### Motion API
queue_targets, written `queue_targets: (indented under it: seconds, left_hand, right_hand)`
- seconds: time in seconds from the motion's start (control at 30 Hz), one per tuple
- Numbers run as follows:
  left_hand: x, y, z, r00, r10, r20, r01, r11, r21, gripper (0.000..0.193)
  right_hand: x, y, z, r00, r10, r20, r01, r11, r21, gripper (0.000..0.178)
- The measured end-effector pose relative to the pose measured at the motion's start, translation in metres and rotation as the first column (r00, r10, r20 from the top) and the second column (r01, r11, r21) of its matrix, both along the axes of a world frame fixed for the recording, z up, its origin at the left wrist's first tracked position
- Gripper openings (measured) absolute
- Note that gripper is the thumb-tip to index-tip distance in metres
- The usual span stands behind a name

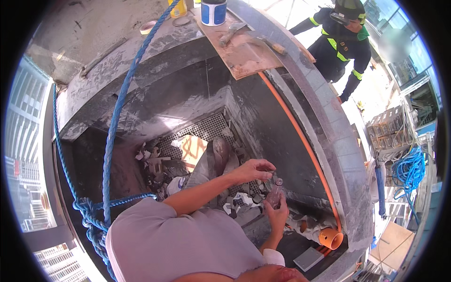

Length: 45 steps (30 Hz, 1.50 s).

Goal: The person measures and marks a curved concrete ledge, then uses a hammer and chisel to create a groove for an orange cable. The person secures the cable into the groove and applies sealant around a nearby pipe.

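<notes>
My right hand (277,212) is wrapped round the lower part of a small clear plastic bottle (274,192), which stands nearly upright with its neck at the top. Just up and left of the neck is my left hand (256,171), its fingers curled in a pinch. Whatever sits between those fingertips, perhaps something small, is too small to make out. Both hands are over my bent legs in a dark-walled pit. Below them lies a broken piece of tan board (191,151) among rubble on a studded black mat (206,126).
Blue ropes (114,122) run down the left to a knot (89,211). An orange conduit (300,131) follows the right wall to an orange pipe (330,238). A board (244,58) on the ledge bears a trowel (271,45) and bucket (213,13). A co-worker (340,42) stands outside.
</notes>
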State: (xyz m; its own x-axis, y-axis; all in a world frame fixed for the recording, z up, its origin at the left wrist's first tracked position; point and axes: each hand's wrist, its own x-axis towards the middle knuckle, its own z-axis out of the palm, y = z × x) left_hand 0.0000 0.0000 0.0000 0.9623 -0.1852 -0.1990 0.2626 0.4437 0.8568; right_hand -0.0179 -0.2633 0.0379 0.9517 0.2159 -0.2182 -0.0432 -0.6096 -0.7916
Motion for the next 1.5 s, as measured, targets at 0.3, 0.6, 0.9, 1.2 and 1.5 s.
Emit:
queue_targets:
  seconds: [0.3,0.6,0.9,1.2,1.5]
  left_hand:
    - [-0.014,-0.013,0.025,0.98,0.04,0.196,-0.104,0.938,0.33,0.034]
    - [-0.014,0.027,0.06,0.995,0.04,0.093,-0.077,0.895,0.438,0.034]
    - [-0.038,0.027,0.054,0.966,0.032,0.255,-0.055,0.995,0.086,0.03]
    - [-0.027,0.038,0.069,0.984,0.052,0.171,0.029,0.898,-0.438,0.041]
    - [-0.013,0.019,0.145,0.914,0.099,0.394,0.101,0.884,-0.457,0.082]
  right_hand:
    - [-0.01,-0.012,-0.016,0.992,0.125,-0.003,-0.125,0.991,-0.047,0.073]
    - [0.008,0.025,0.04,0.951,0.309,-0.023,-0.309,0.951,0.016,0.066]
    - [0.015,0.003,0.055,0.841,0.344,-0.417,-0.147,0.888,0.435,0.071]
    - [0.013,0.043,0.063,0.864,0.369,-0.343,-0.143,0.833,0.535,0.06]
    - [-0.001,0.063,0.107,0.832,0.472,-0.291,-0.102,0.646,0.756,0.082]
